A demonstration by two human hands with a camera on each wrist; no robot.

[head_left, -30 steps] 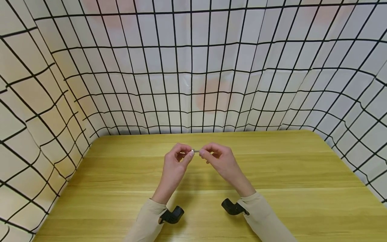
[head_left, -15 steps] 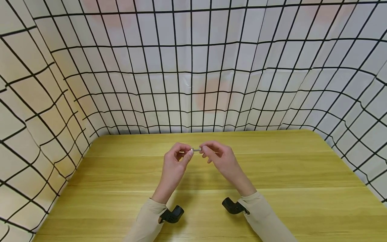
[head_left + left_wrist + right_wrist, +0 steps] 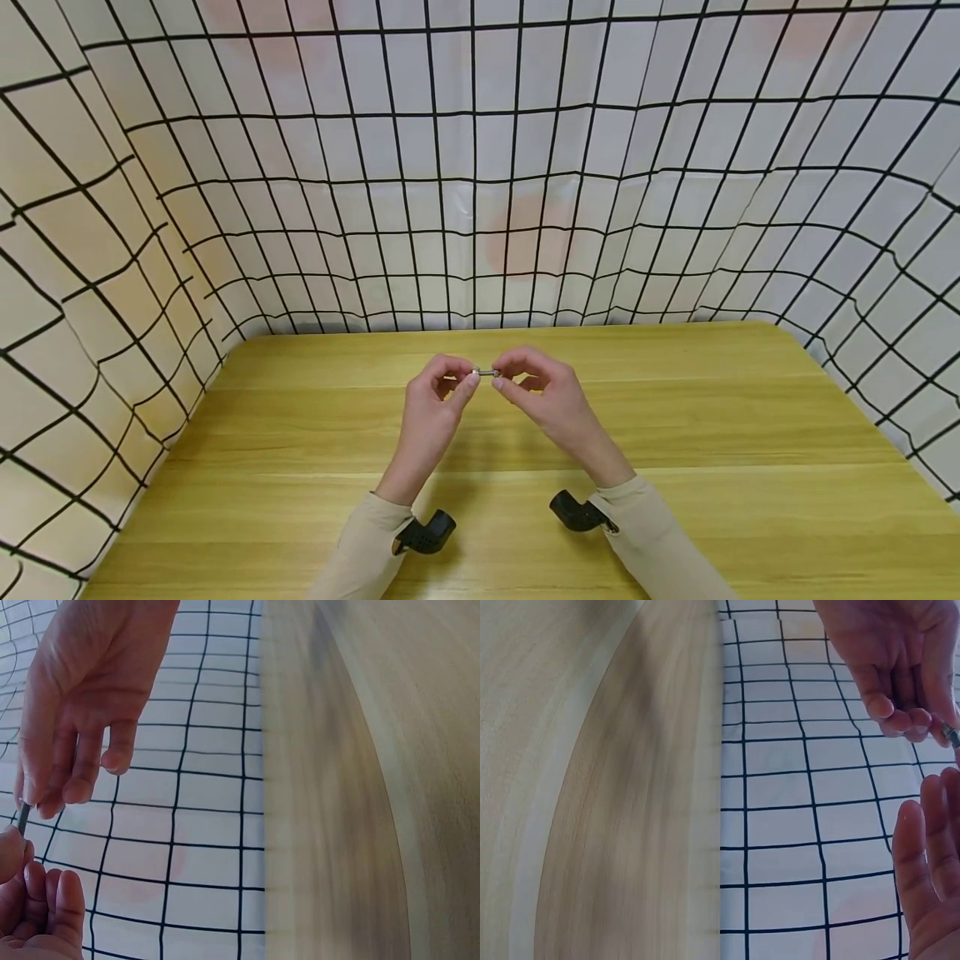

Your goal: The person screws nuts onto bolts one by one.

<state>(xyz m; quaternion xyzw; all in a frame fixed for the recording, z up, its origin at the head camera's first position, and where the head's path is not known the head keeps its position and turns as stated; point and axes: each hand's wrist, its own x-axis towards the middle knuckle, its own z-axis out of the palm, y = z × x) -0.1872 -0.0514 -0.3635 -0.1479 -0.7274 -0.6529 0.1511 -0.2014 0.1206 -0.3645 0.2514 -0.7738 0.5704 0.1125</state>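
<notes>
A small metal bolt (image 3: 486, 372) lies level between the two hands, above the table. My left hand (image 3: 437, 398) pinches its left end between thumb and index finger. At the bolt's right end, a thicker piece like a nut or head sits between the thumb and index finger of my right hand (image 3: 546, 392). The left wrist view shows the grey shank of the bolt (image 3: 23, 817) between both hands' fingertips. Thread shows on the bolt (image 3: 952, 736) at the edge of the right wrist view. The fingertips hide both its ends in part.
Below the hands spreads a wooden table (image 3: 300, 467). A white curtain with a black grid (image 3: 495, 150) stands behind it and at both sides. Black wrist-worn devices, one on the left sleeve (image 3: 429, 533) and one on the right (image 3: 576, 511), hang over the table.
My right thumb and fingers parted at the bolt's right end, baring the thicker piece, then closed on it again. My left hand has stayed almost still.
</notes>
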